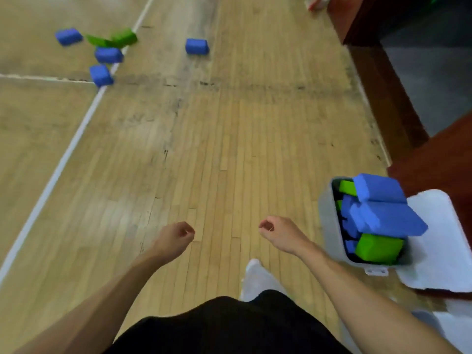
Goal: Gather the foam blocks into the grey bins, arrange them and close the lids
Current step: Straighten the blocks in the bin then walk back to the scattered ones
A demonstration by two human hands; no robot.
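In the head view your left grip (pixel 176 238) and right grip (pixel 278 233) hang loosely curled, holding nothing; the bin (pixel 325 215) sits just to your right, its blocks (pixel 383 215) heaped above the rim, its lid (pixel 439 241) lying open; I judge the task part done; loose blocks (pixel 196 46), blue and green, lie far ahead on the floor (pixel 204 149); the heap likely needs arranging before the lid shuts; a dark step (pixel 383 98) runs along the right.
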